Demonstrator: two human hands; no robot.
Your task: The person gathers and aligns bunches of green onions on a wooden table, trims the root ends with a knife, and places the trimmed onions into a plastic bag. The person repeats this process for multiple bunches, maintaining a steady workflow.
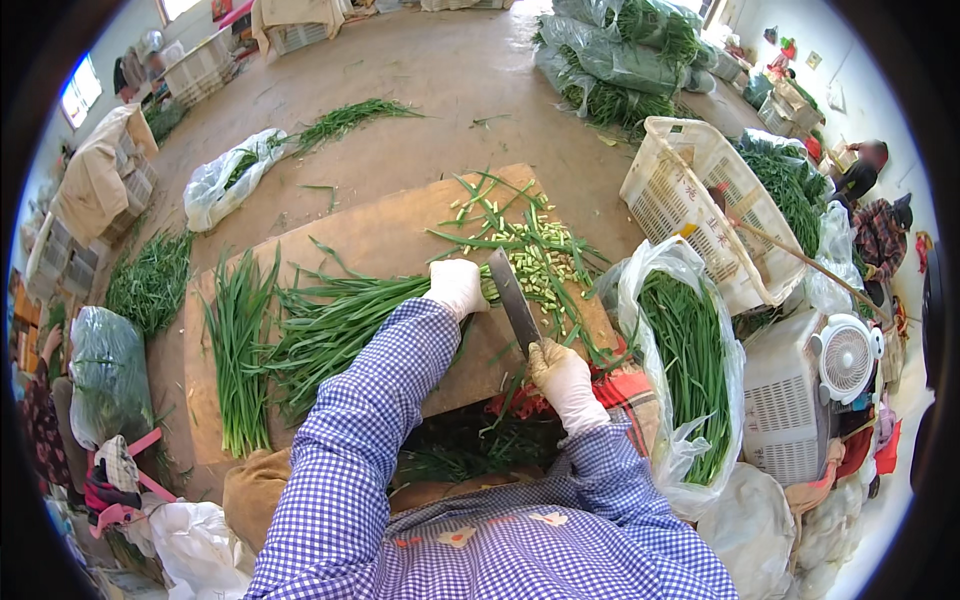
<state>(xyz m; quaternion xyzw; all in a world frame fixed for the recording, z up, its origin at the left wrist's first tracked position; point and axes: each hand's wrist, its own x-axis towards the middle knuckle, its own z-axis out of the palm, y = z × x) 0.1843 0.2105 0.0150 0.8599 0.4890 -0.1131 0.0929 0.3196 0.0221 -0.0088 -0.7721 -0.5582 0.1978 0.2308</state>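
My left hand (457, 289), in a white glove, is closed around the stem end of a bundle of garlic chives (345, 309) lying across a wooden board (480, 360). The leaves fan out to the left. In my gloved right hand (561, 379) is the handle of a knife (514, 296). Its broad, dark blade points away from me, beside the cut end of the bundle. Short cut stem pieces (551, 262) and loose leaves are scattered on the board right of the blade. A second bunch of chives (241, 352) lies at the board's left end.
A plastic bag of chives (686, 367) stands close on my right, with a white plastic crate (712, 210) beyond it. A white fan (847, 358) sits on another crate. Stacked bagged greens (615, 60) are at the back. People sit along the right wall.
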